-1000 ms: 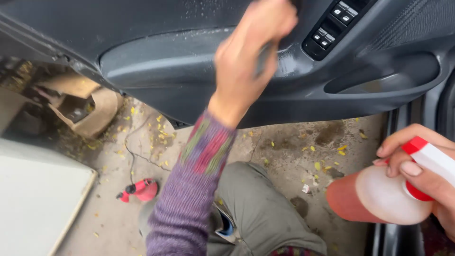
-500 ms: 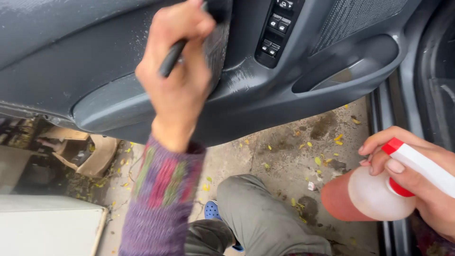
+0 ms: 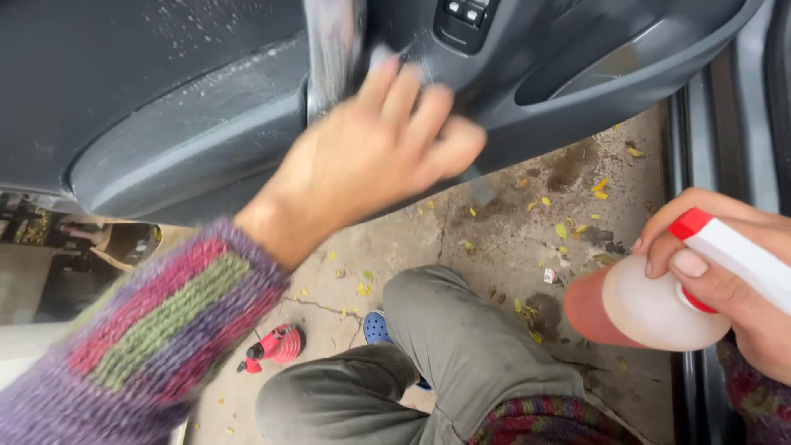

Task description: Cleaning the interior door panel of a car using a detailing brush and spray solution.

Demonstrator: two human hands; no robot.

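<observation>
Left hand (image 3: 375, 161) reaches up to the dark grey plastic car door panel (image 3: 165, 107), fingers spread and pressed against the panel just below the black window switch block (image 3: 463, 15). Hand is motion-blurred; cannot tell whether its grip holds anything, a blurred grey streak sits above the fingers. Small white droplets or foam specks dot the panel surface near the armrest. Sleeve is a striped knit, purple, pink and green.

Right hand (image 3: 725, 280) at right edge, grip clenched round the neck of a translucent plastic spray bottle with a red-and-white trigger head (image 3: 659, 305). Bottle lies tilted, base pointing left, reddish liquid in its lower end. It is well apart from the door panel, hanging over the concrete floor (image 3: 527, 239).

Floor is stained, scattered with small yellow leaves. Person's knee in olive-grey trousers (image 3: 461, 346) fills the lower middle, blue shoe (image 3: 377, 326) just beside it. A small red tool (image 3: 276, 346) lies on the floor at lower left.
</observation>
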